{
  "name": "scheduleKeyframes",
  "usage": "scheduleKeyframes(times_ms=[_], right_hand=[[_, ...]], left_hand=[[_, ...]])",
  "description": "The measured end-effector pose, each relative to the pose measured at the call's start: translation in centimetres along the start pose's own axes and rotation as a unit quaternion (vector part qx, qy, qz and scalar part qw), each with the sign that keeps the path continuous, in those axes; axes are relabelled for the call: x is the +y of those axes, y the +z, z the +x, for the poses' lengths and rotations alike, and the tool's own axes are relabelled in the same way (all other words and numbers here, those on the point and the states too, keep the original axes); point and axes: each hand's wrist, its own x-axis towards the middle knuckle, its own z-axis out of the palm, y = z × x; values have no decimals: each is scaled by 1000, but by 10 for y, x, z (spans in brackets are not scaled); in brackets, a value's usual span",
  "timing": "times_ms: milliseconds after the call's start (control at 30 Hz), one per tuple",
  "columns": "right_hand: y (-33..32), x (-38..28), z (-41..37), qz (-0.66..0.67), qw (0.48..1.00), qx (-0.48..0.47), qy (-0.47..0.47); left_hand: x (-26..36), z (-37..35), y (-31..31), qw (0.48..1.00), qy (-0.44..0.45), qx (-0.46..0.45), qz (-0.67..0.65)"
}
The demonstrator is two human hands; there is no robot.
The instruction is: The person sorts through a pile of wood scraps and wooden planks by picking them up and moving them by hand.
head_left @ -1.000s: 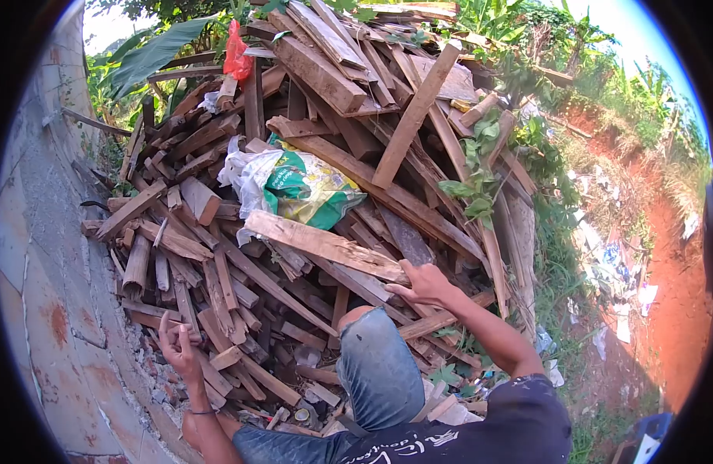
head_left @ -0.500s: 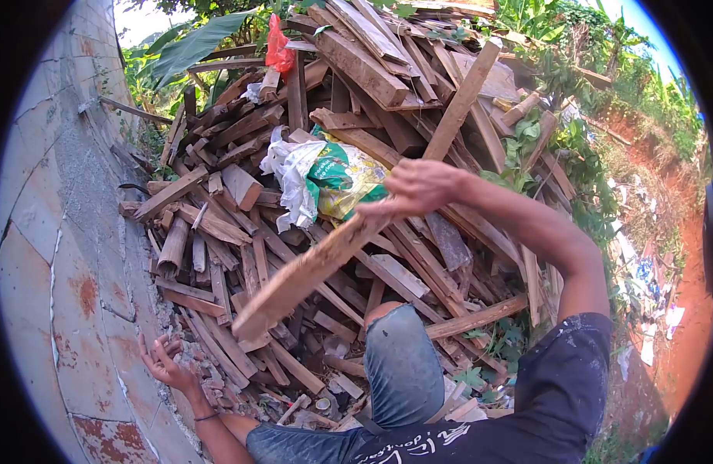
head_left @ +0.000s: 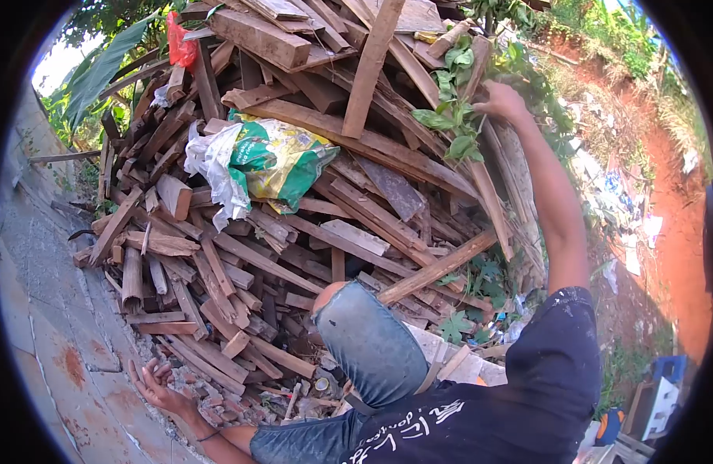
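Observation:
My right hand (head_left: 505, 104) reaches to the right side of the wood pile, its fingers bent and apart, close beside a short wooden plank (head_left: 478, 66) among green leaves (head_left: 463, 143). Low at the left, my left hand (head_left: 163, 390) is held palm up with its fingers spread, near the concrete wall and some rubble. Nothing lies in it. Between the hands rises the pile of old planks and beams (head_left: 325, 166). A green, yellow and white plastic sack (head_left: 275, 166) rests on the pile's middle.
A cracked, rust-stained concrete surface (head_left: 70, 325) runs along the left. A red plastic bag (head_left: 181, 42) hangs at the top of the pile. One board (head_left: 374, 69) sticks up steeply. My bent knee (head_left: 368, 336) is close to the lower planks. Litter (head_left: 631, 232) covers the slope at right.
The plank my right hand held is out of the hand. That hand has moved right and up to the pile's edge. The view has turned right; my left hand stays low and spread.

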Motion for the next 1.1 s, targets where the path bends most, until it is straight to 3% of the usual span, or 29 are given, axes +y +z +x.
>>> scheduleKeyframes(times_ms=[67,133,233,333,500,567,600,700,733,800,933,967,1000,1100], right_hand=[[69,35,-29,-54,978,-183,78],[124,55,-66,-46,938,-330,94],[215,68,-126,17,963,-234,130],[238,44,-159,78,973,-73,203],[224,5,-210,196,968,66,143],[193,-29,-244,427,883,108,163],[162,-52,-259,483,853,53,192],[164,-74,-308,556,803,79,201],[146,-87,-323,578,781,49,230],[134,-101,-345,660,710,46,242],[104,-88,-329,560,789,141,211],[87,-78,-313,523,809,151,221],[57,-75,-293,533,797,151,240],[-8,-44,-232,449,845,236,171]], left_hand=[[1,-1,4,1000,-10,-13,11],[-8,3,1,1000,9,-15,22],[-12,4,6,999,4,-20,35],[-10,1,18,999,3,-18,43],[-19,4,18,999,-1,-40,4],[-27,5,18,999,-7,-38,-5],[-32,5,20,999,-12,-41,-14],[-45,8,25,998,-27,-54,-18],[-50,10,25,998,-22,-52,-24],[-60,14,26,997,-12,-79,13],[-72,18,36,996,-19,-89,-5],[-79,21,36,995,-19,-98,-16],[-77,21,38,995,-18,-95,-22],[-62,12,45,993,-29,-113,-11]])
